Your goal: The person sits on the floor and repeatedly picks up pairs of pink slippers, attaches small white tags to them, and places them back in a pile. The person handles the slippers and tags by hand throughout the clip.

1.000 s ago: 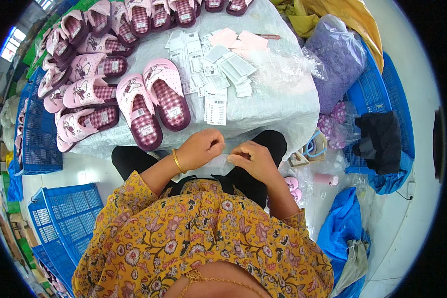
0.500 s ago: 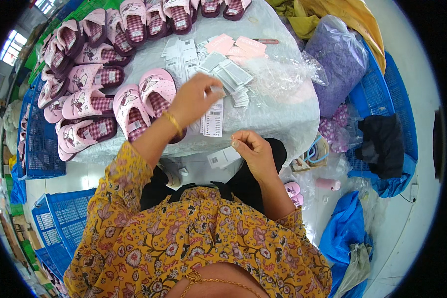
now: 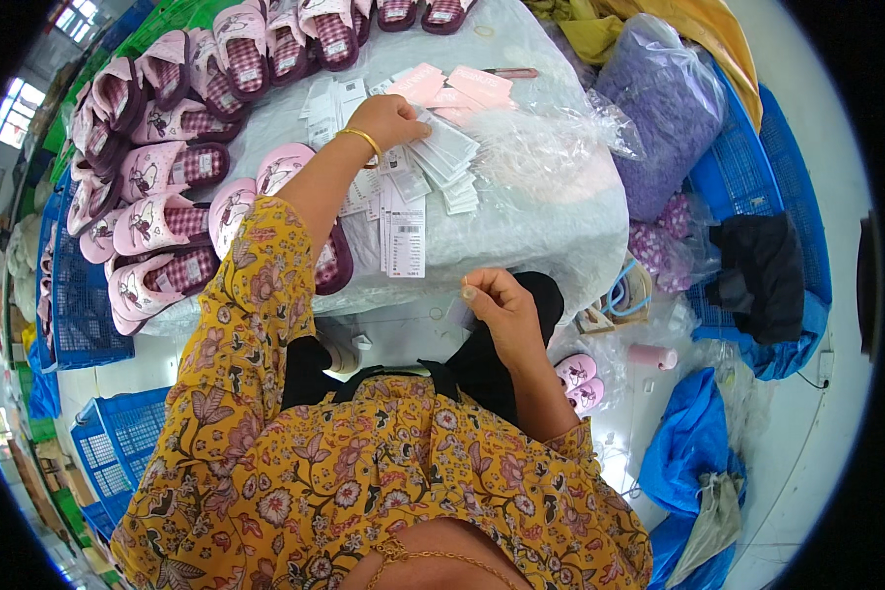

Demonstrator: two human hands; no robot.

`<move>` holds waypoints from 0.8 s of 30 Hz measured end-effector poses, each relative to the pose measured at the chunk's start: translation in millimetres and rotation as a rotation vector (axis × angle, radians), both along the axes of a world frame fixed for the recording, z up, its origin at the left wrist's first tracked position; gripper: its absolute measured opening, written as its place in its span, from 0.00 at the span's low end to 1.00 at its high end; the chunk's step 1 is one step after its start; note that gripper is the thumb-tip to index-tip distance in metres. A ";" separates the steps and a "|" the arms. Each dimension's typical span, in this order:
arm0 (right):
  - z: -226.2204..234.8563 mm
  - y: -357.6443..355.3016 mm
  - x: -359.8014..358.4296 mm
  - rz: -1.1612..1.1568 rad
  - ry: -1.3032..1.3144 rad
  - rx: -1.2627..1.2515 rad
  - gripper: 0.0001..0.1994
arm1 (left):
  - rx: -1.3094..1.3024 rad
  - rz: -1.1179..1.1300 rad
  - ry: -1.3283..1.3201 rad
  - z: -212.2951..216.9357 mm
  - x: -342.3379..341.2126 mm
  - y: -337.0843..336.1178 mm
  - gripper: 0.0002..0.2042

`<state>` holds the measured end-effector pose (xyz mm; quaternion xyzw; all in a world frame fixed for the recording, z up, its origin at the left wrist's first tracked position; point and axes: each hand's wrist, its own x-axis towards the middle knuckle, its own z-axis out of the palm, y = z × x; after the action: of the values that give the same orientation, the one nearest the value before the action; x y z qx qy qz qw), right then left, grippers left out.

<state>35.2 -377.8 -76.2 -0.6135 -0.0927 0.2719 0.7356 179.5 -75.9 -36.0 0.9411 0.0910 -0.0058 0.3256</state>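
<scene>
My left hand (image 3: 391,120) reaches over the table with curled fingers, its fingertips pinching at the top edge of a fanned pile of white cards (image 3: 446,157). Long printed paper labels (image 3: 406,246) lie just nearer to me. Over my lap, my right hand (image 3: 504,307) is closed, thumb against forefinger, on a small white tag (image 3: 458,313) that hangs below the fingers, partly hidden. Pink cards (image 3: 480,87) lie beyond the white pile. Pink slippers with checked insoles (image 3: 169,224) stand left of my left arm, which covers part of the nearest pair (image 3: 283,165).
A plastic-covered table (image 3: 551,216) carries all this, with crumpled clear film (image 3: 531,138) on its right. A bag of purple stuff (image 3: 664,118) sits beside blue crates (image 3: 796,187). Another blue crate (image 3: 133,433) stands at lower left. Pink slippers (image 3: 580,382) lie on the floor.
My left hand has moved away from me, from above the long labels to the white card pile. The tag in my right hand has swung from lying out leftward to hanging down.
</scene>
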 end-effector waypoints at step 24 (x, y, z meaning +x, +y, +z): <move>62.3 28.9 11.0 -0.079 -0.289 -0.018 0.14 | -0.341 -0.015 -0.190 61.5 -134.4 -25.7 0.09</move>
<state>46.2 -348.9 -13.9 -0.6561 -0.1709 0.1523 0.7191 45.0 -101.6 25.5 0.8692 0.0505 0.0655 0.4875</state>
